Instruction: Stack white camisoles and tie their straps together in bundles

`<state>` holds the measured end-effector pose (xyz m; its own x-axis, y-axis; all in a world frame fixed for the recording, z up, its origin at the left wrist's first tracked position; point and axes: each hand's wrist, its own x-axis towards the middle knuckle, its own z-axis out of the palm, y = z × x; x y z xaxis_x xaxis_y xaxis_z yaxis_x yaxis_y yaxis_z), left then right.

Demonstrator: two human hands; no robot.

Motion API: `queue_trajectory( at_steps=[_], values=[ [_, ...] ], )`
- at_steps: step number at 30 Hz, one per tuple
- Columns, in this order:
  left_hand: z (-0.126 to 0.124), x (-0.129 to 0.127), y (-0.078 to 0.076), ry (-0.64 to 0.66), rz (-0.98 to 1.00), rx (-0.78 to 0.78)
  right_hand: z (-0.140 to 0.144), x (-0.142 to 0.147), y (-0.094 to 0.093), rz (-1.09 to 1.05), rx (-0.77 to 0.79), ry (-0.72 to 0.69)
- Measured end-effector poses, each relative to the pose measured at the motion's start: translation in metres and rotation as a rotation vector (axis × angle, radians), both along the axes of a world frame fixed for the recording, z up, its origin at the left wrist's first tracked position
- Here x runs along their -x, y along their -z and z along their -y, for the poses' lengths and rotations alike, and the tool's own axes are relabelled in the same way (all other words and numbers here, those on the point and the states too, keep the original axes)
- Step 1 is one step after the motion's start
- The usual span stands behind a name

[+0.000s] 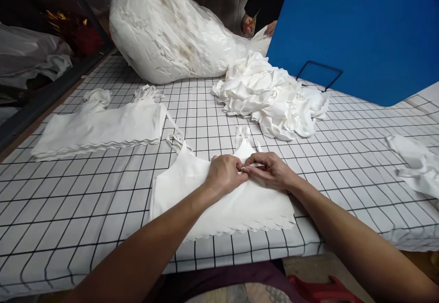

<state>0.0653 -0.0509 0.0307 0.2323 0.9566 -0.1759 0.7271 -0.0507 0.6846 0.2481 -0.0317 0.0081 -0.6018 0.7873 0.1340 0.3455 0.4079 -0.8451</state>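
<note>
In front of me lies a stack of white camisoles [192, 202] with thin straps and wavy hems, spread flat on a checked cloth. My left hand [226, 172] is closed on the neckline edge of the top camisole, near its middle. Just beside it, my right hand [269, 169] pinches the same edge between thumb and fingers. The fingertips of both hands almost meet, and a small bit of white fabric shows between them. Loops of strap [175, 142] lie above the left shoulder of the stack.
Another neat stack of white camisoles [103, 127] lies left. A loose heap of white garments [267, 95] sits behind, near a bulging plastic bag [171, 29] and a blue panel [356, 33]. More white fabric [416, 163] is at right. A person in dark sleeves [264, 1] stands beyond.
</note>
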Motion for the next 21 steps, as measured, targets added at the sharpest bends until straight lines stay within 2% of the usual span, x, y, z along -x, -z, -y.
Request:
queue_trajectory(
  at_steps=[3,8,16,21],
  values=[
    [-0.002,0.001,-0.001,0.011,-0.023,0.034,0.000,-0.001,-0.001,0.024,-0.085,-0.019],
    [-0.003,0.002,0.005,0.030,-0.025,0.006,-0.001,-0.002,-0.003,0.043,-0.132,-0.049],
    [-0.004,0.002,0.009,0.055,-0.035,-0.022,-0.005,-0.008,-0.008,0.134,-0.345,-0.113],
    [-0.004,0.002,0.010,0.071,-0.046,-0.040,-0.004,-0.003,-0.009,0.078,-0.388,-0.083]
  ],
)
